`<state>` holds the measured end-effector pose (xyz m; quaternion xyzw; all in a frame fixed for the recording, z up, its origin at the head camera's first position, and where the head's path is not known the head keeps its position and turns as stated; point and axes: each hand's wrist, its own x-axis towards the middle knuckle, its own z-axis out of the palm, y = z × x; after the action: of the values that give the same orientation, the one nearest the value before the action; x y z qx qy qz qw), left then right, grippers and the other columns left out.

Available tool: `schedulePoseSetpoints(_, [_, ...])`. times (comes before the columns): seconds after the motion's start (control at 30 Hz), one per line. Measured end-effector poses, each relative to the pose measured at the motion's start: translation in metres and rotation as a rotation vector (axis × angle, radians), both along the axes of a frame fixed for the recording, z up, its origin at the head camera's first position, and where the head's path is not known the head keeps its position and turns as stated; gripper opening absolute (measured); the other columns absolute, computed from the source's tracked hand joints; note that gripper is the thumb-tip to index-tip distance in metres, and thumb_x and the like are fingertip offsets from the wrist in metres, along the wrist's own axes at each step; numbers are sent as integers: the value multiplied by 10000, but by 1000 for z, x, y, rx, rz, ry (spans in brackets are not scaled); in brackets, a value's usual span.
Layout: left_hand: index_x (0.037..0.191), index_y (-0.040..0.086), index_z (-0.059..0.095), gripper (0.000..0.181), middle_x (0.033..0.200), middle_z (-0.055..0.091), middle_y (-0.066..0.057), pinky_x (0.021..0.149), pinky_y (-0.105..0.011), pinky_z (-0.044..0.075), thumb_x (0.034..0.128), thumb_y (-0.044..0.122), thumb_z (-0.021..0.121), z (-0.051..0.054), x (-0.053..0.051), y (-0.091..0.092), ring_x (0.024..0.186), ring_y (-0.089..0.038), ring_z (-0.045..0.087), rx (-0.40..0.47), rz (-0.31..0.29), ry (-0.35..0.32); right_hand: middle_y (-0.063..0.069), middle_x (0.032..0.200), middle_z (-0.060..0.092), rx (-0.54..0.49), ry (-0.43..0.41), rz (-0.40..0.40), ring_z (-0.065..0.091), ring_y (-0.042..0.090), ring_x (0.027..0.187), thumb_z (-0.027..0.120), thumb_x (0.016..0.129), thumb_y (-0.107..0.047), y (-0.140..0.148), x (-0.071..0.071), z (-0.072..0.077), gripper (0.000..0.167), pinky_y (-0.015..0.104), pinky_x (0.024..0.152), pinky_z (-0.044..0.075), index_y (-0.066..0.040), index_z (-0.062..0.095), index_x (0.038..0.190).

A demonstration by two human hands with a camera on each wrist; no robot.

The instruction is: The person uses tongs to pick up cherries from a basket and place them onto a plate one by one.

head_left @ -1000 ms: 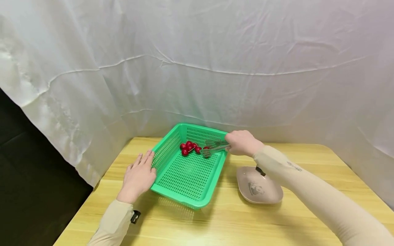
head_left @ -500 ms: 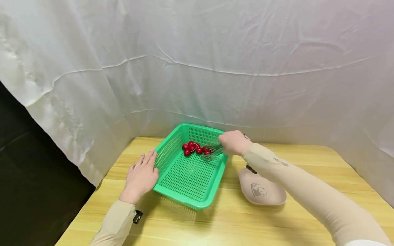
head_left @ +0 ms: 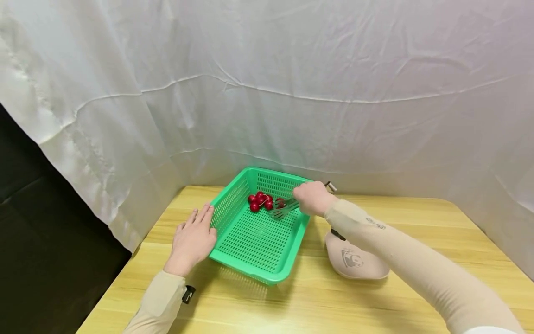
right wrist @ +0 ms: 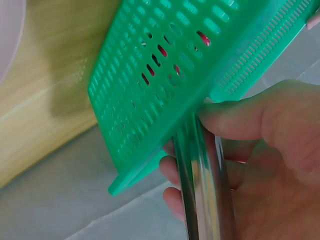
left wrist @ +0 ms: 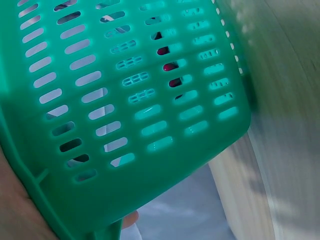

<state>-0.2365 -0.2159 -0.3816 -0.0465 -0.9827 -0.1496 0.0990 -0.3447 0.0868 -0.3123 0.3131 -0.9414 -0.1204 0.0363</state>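
Observation:
In the head view, my left hand (head_left: pixel 193 240) lies on the left rim of a green perforated plastic basket (head_left: pixel 250 265), its fingers straight. My right hand (head_left: pixel 314 198) grips metal tongs (head_left: pixel 294 204) over the basket's right rim. The slotted tips reach down inside, beside several red cherries (head_left: pixel 255 206) with thin stems. One cherry (head_left: pixel 280 202) sits at the tips; whether they pinch it is unclear. The right wrist view shows my thumb and fingers around the tongs' handle (right wrist: pixel 202 185). Red bits show through the basket wall (left wrist: pixel 100 192) in the left wrist view.
A pale pink dish (head_left: pixel 354 264) with a panda print stands right of the basket, partly under my right forearm. Everything stands on a light wooden table (head_left: pixel 317 306). A white cloth (head_left: pixel 292 125) hangs behind and along the left side.
My right hand has moved left with the tongs, whose tips are now closer to the cherries. The tongs' handle end now shows behind the hand. My left hand stays at the basket rim.

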Motion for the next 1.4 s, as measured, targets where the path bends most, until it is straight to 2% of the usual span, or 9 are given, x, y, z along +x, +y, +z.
schedulePoseSetpoints(0.17, [1548, 43, 283, 579, 1612, 225, -123, 1072, -666, 244, 1002, 213, 379, 0, 0, -1, 1442, -428, 207, 2, 1, 0, 54, 813, 639, 0, -12, 7, 630, 241, 771, 558, 818, 77, -2, 2, -3, 188, 423, 622, 557, -94, 625, 856])
schedulePoseSetpoints(0.37, [1547, 41, 284, 582, 1613, 219, -124, 1066, -669, 250, 1001, 220, 382, -1, -1, -2, 1438, -436, 209, 5, 0, 1, 32, 756, 600, -20, -8, 15, 604, 211, 720, 540, 747, 103, -3, 4, 0, 221, 403, 589, 544, -107, 588, 794])
schedulePoseSetpoints(0.63, [1550, 45, 276, 586, 1617, 208, -117, 1069, -666, 251, 1004, 229, 381, -2, -2, -4, 1437, -435, 214, -2, -3, 4, 22, 713, 588, -82, 81, 125, 595, 218, 689, 575, 735, 71, 2, 12, -4, 184, 381, 541, 517, -112, 562, 752])
schedulePoseSetpoints(0.93, [1553, 50, 272, 590, 1618, 205, -117, 1067, -688, 230, 1001, 224, 388, -3, -1, -4, 1438, -439, 207, 4, -4, -1, -1, 772, 575, -181, 147, 163, 573, 228, 772, 671, 817, -34, 14, 21, -16, 130, 364, 602, 517, -90, 587, 900])
schedulePoseSetpoints(1.13, [1553, 51, 271, 587, 1619, 202, -113, 1064, -697, 224, 1003, 223, 382, -3, -2, -4, 1437, -440, 208, 7, -5, -7, -9, 809, 585, -259, 182, 147, 573, 234, 846, 690, 864, -95, 26, 28, -20, 199, 390, 688, 479, -50, 611, 1041])
schedulePoseSetpoints(1.27, [1553, 49, 271, 580, 1619, 203, -115, 1066, -699, 220, 1010, 223, 376, -2, -2, -4, 1434, -440, 216, 4, 0, -3, 28, 925, 647, -322, 179, 134, 596, 251, 940, 699, 867, -103, 34, 33, -20, 254, 421, 741, 465, -38, 610, 1096])
schedulePoseSetpoints(1.33, [1553, 48, 270, 577, 1619, 202, -118, 1067, -701, 216, 1011, 221, 373, -2, -2, -4, 1434, -442, 214, 5, 0, -2, 57, 1012, 670, -353, 163, 122, 599, 265, 1002, 694, 873, -100, 37, 36, -20, 289, 463, 814, 477, -31, 609, 1140])
schedulePoseSetpoints(1.4, [1554, 50, 267, 578, 1620, 199, -117, 1065, -703, 215, 1012, 221, 370, -1, -2, -4, 1436, -442, 209, 6, 0, -3, 64, 1031, 668, -372, 158, 112, 594, 268, 1006, 681, 879, -95, 41, 40, -19, 313, 454, 813, 472, -28, 610, 1177])
